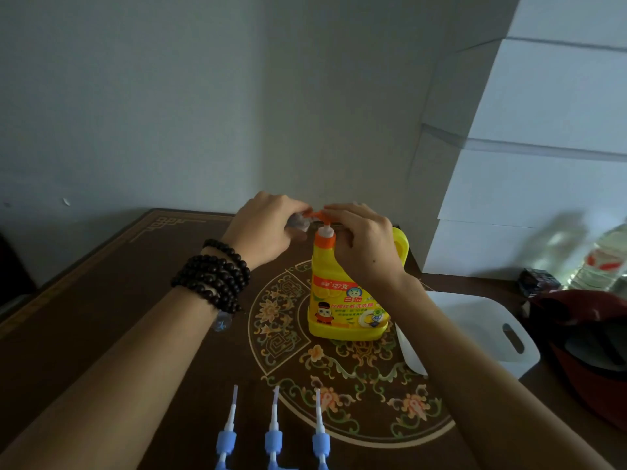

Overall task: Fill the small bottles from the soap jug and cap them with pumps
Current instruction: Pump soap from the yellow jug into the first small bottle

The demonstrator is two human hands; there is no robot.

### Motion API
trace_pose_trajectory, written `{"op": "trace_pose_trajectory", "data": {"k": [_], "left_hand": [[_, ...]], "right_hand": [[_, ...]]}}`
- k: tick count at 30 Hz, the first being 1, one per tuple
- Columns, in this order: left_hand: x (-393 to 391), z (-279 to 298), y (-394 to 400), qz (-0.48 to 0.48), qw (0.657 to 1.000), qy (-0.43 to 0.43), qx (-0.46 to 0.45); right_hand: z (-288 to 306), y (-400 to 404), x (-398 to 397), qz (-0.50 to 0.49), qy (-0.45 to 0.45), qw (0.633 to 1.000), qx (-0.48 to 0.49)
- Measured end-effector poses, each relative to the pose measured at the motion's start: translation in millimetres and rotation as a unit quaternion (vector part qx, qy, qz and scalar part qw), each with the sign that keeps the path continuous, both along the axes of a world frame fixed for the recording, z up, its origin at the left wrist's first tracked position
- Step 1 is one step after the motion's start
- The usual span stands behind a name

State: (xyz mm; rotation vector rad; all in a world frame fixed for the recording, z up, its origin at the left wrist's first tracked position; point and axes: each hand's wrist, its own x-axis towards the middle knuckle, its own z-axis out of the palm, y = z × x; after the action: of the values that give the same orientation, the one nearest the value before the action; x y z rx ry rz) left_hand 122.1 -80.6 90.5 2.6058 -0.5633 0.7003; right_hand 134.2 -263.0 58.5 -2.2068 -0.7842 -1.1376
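Left hand (pixel 263 228): grip curled round a small clear bottle (pixel 299 222), glossy and mostly hidden by the fingers, held up at the spout of the jug's pump.

Right hand (pixel 363 242): fingers laid over the orange pump head (pixel 317 215), palm down behind the jug's neck; whether the grip pinches the head or only presses it cannot be told.

Beads (pixel 215 276): dark round wooden beads, wound in several loops about the left wrist (one clear faceted bead hangs at the lower edge).

Jug (pixel 342 300): bright yellow plastic, squarish body, moulded loop handle at the right shoulder, orange collar, white pump stem. Printed label with cartoon figures. Stands upright on the bench, near its middle, between the two hands.

Pumps, three (pixel 226 439) (pixel 273 439) (pixel 321 442): pale blue ribbed collars, slim white tubes pointing away from the person. They lie flat in a row at the near edge, apart from each other and well apart from the jug.

Bench (pixel 135 317): dark brown lacquered top, smooth, with a thin gold border line and a round floral inlay under the jug.

Basin (pixel 485 330): white plastic, rectangular, rounded corners, slot handle in the rim. Right of the jug, partly behind the right forearm.

Helmet (pixel 583 351): red, glossy, curved shell, at the right edge beside the basin.

Water bottle (pixel 607 259): clear ribbed plastic, red label, blurred, at the far right.
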Motion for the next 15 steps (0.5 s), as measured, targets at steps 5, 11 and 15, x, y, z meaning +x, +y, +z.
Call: {"op": "trace_pose_trajectory", "data": {"k": [5, 11, 15], "left_hand": [[2, -3, 0, 0.012, 0.999, -0.029, 0.004], [6, -16, 1, -0.004, 1.000, -0.023, 0.000], [8, -25, 3, -0.009, 1.000, -0.018, -0.023]], "right_hand": [[0, 3, 0, 0.010, -0.025, 0.999, 0.038], [-7, 3, 4, 0.029, -0.035, 0.997, 0.055], [-12, 7, 2, 0.028, -0.025, 0.998, 0.057]]}}
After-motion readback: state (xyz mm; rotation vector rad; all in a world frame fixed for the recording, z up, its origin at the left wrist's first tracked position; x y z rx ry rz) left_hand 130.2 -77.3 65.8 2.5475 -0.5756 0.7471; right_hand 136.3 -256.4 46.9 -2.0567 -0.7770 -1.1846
